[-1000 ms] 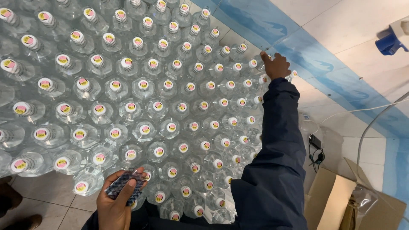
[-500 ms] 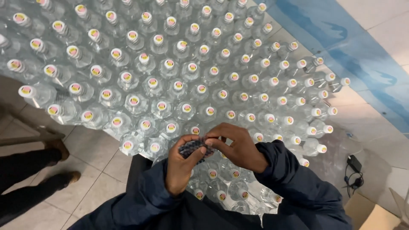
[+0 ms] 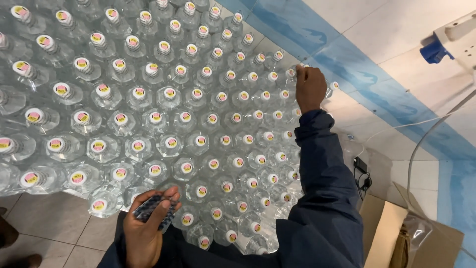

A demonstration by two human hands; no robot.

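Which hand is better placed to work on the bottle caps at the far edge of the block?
Probably the right hand: it is stretched out onto the far-edge bottles. The left hand sits near, holding a dark stack.

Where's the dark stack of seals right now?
In the head view, the dark stack lies in the left hand, low and left of centre, at the near edge of the clear bottles.

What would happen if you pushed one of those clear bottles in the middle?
A middle bottle probably wouldn't tip: neighbours press close on every side. The bottles look like thin clear plastic, so likely light and squashy if empty. One at the far edge, where the right hand reaches, could topple more easily.
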